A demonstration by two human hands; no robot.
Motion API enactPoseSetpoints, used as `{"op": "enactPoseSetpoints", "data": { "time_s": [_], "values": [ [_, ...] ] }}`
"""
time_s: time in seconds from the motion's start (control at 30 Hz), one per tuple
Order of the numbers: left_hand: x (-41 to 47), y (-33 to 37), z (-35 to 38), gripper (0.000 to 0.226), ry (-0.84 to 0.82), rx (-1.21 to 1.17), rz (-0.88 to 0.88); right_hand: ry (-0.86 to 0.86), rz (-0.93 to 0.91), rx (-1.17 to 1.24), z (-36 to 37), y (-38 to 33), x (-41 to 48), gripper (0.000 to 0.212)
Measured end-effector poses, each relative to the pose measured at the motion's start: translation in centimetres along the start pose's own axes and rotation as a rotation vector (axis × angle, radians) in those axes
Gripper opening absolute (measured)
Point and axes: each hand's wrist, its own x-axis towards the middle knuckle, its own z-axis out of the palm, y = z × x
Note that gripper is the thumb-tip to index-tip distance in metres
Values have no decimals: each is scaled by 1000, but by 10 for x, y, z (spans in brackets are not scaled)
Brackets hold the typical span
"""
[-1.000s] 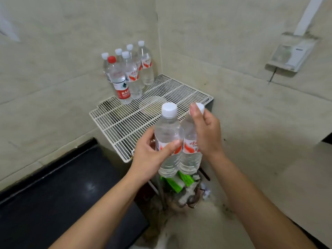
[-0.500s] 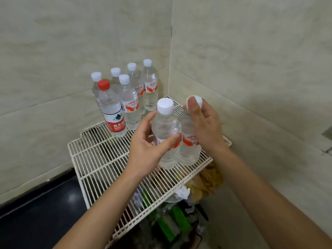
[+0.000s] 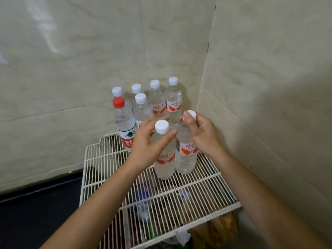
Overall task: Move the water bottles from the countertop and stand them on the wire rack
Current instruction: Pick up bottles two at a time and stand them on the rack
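Observation:
Two clear water bottles with white caps and red-orange labels stand side by side on the white wire rack, near its middle. My left hand wraps the neck and shoulder of the left bottle, thumb just under its cap. The right bottle is held at the top by my right hand, with the thumb against its cap. Both bottle bases seem to rest on the wires. Behind them, in the wall corner, stand several more bottles, one with a red cap.
Tiled walls close the rack in at the back and right. A black countertop lies to the lower left. Under the rack sits clutter, including a brownish bag and green packaging. The rack's front half holds no bottles.
Both hands carried the two bottles forward from in front of the rack to over it and lowered them onto the wires, close to the group at the back.

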Motion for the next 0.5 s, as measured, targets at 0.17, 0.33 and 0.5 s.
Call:
{"op": "enactPoseSetpoints", "data": {
  "time_s": [0.17, 0.33, 0.5],
  "values": [
    [25, 25, -12, 29, -86, 172, -52, -4, -3, -1, -19, 8, 26, 31],
    [58, 32, -4, 24, 10, 218, -27, 9, -45, -28, -23, 13, 55, 30],
    [100, 46, -5, 47, 36, 636, 98, 45, -12, -11, -27, 6, 83, 46]
  ]
}}
